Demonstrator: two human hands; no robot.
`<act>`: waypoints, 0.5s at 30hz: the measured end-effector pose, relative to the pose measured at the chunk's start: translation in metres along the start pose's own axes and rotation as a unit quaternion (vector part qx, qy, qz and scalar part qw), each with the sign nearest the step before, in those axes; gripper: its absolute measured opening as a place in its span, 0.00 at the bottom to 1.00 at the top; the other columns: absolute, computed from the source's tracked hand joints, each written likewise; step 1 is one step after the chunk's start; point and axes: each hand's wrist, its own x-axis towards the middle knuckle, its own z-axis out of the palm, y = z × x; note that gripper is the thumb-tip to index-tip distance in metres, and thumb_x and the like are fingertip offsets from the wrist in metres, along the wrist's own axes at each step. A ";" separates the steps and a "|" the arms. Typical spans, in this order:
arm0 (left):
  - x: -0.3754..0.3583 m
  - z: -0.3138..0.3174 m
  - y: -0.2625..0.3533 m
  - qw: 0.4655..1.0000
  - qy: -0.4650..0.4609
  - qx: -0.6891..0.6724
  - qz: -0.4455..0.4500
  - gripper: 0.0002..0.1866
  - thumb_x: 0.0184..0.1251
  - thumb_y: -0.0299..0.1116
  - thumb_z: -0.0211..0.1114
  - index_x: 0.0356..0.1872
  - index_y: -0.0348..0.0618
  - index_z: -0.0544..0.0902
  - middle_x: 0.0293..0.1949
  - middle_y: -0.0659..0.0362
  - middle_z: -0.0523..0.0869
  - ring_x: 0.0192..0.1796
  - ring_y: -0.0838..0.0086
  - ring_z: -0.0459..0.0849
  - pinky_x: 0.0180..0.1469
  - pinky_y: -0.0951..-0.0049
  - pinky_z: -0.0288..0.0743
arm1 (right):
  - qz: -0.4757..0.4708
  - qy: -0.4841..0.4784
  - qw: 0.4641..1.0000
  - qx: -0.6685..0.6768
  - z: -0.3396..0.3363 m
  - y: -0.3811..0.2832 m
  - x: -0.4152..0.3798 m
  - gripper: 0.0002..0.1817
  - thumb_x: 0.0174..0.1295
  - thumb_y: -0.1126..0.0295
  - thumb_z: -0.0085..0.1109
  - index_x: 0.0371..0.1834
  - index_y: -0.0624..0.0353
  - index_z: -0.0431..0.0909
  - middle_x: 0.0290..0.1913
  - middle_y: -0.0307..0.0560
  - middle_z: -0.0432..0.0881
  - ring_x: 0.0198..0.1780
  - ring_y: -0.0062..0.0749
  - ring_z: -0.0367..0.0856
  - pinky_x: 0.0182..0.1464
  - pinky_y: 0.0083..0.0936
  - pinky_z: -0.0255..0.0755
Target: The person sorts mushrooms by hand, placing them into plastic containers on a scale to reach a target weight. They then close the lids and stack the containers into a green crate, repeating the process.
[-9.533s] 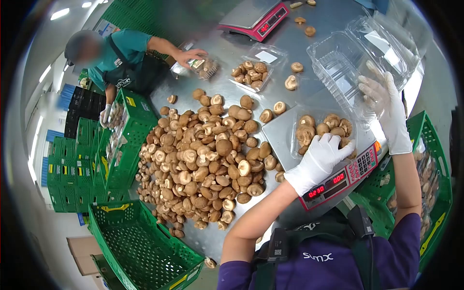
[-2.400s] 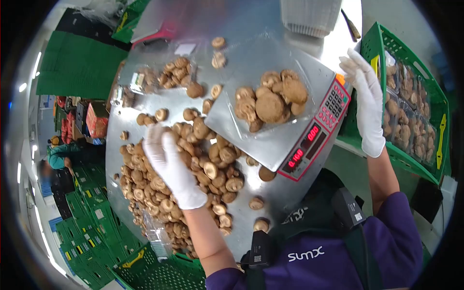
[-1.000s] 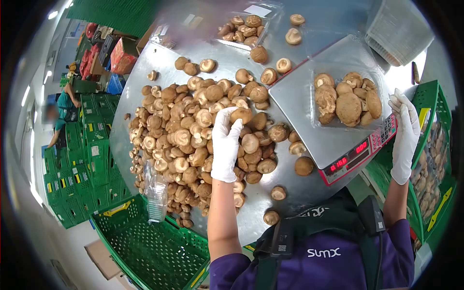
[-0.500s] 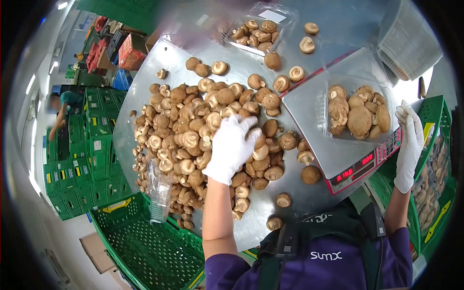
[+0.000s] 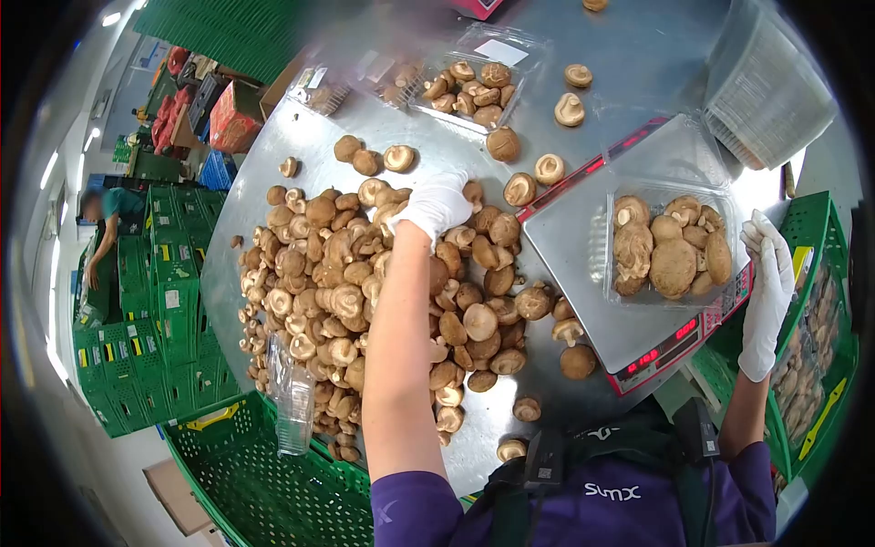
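Observation:
My left hand (image 5: 436, 204), white-gloved, reaches onto the upper part of a large mushroom pile (image 5: 319, 273); its fingertips are hidden among the mushrooms, and whether it grips one does not show. At the right, my right hand (image 5: 771, 283), also gloved, hangs beside the scale (image 5: 570, 264), fingers loosely extended and nothing in them. An open clear plastic box (image 5: 609, 284) rests on the scale's plate, with several brown mushrooms (image 5: 674, 264) inside. The red digits (image 5: 644, 361) on the scale are lit.
Filled clear boxes (image 5: 474, 91) stand at the back. Stacked empty clear boxes (image 5: 770, 82) are at upper right. An empty box (image 5: 292, 401) leans by a green crate (image 5: 273, 465) at lower left. Another crate (image 5: 834, 301) holds packed mushrooms. A person (image 5: 109, 219) is by stacked crates.
My left hand has moved up and away across the pile, from its middle to its far edge. My right hand has stayed beside the scale. The whole view has shifted slightly.

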 end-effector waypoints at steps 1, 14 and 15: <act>0.000 -0.003 0.000 0.999 -0.011 0.030 0.002 0.23 0.56 0.34 0.71 0.55 0.46 0.82 0.46 0.43 0.86 0.53 0.49 0.84 0.55 0.59 0.77 | 0.001 -0.001 1.000 0.005 -0.002 0.002 0.001 0.19 0.79 0.68 0.47 0.64 0.67 0.76 0.62 0.48 0.81 0.59 0.28 0.80 0.68 0.28 0.69; -0.021 -0.005 0.032 0.931 0.060 -0.357 0.056 0.28 0.62 0.20 0.64 0.65 0.47 0.77 0.58 0.53 0.83 0.59 0.62 0.81 0.60 0.65 0.75 | -0.003 0.009 1.000 0.008 0.003 0.004 0.002 0.18 0.78 0.68 0.47 0.62 0.66 0.77 0.59 0.46 0.81 0.57 0.27 0.80 0.67 0.29 0.69; -0.024 -0.007 0.036 0.876 0.048 -0.476 0.061 0.28 0.63 0.19 0.62 0.66 0.47 0.76 0.60 0.54 0.82 0.61 0.64 0.81 0.61 0.66 0.75 | -0.006 0.007 1.000 0.008 0.004 0.003 0.002 0.18 0.78 0.68 0.47 0.62 0.66 0.77 0.59 0.46 0.82 0.57 0.27 0.80 0.67 0.28 0.69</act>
